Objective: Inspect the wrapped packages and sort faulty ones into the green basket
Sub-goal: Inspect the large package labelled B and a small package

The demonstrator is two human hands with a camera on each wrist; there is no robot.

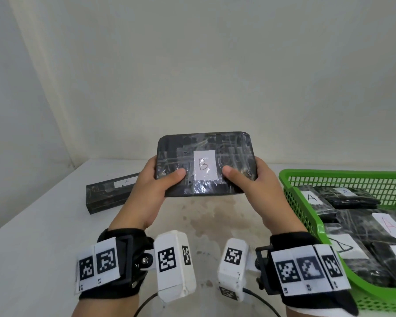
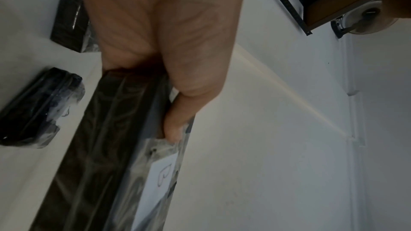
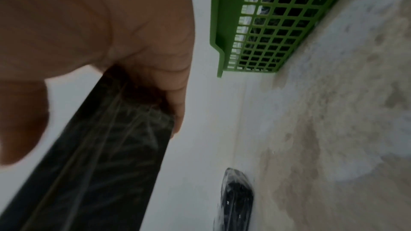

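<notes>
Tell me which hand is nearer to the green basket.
Right. The right hand grips the right end of the B-labelled package, just beside the green basket. The left hand grips the package's far end.

Held package (image 1: 206, 164): white label (image 1: 204, 165), handwritten "B".
Long package (image 1: 111, 193) on table: white label, "A".
Packages in green basket (image 1: 293, 179): labels "A" in black (image 1: 311, 197), blue (image 1: 345, 191), red (image 1: 390, 226); one triangle-like mark (image 1: 341, 245).
</notes>
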